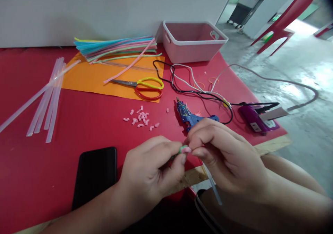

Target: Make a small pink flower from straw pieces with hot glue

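My left hand is closed, pinching a small green and pink piece between thumb and forefinger. From the other side my right hand pinches the pink end of that piece, so the fingertips of both hands nearly meet. Most of the piece is covered by fingers. Just behind my right hand lies a blue hot glue gun, its nozzle pointing away. Several short curved bits of pink pipe cleaner are scattered on the red table beyond my left hand.
Scissors and a pipe cleaner bundle lie on orange paper. Glue sticks are at left, a black phone near my left forearm. A pink basket stands behind; cords lead to a purple power strip.
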Available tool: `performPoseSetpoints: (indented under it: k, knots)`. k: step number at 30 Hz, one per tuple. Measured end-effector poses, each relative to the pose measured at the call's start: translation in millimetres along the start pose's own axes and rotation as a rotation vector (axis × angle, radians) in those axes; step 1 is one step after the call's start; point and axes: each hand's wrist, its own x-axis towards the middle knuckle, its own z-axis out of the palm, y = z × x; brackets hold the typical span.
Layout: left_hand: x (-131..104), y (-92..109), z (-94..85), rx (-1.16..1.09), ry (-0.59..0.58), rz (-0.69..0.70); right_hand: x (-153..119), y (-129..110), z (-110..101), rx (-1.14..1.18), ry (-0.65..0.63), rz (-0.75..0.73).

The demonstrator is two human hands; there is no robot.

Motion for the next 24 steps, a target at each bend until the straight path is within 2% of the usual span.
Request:
performPoseSetpoints:
  k: [7, 14, 19, 24]
  knots:
    - [-1.7, 0.5, -2.9, 0.066, -0.053, 0.048, -0.7, -11.3, -2.3, 0.14, -0.065, 0.188]
    - [0.0, 1.3, -5.1, 0.092, -0.018, 0.061, 4.6, -11.0, -3.4, 0.423, 0.026, 0.438]
    - [2.2, 3.2, -4.2, 0.074, -0.022, 0.071, 6.3, -4.4, -7.6, 0.633, -0.069, 0.515]
    - [2.4, 5.6, -4.8, 0.068, 0.009, 0.105, 7.1, 0.3, -8.9, 0.835, -0.101, 0.571]
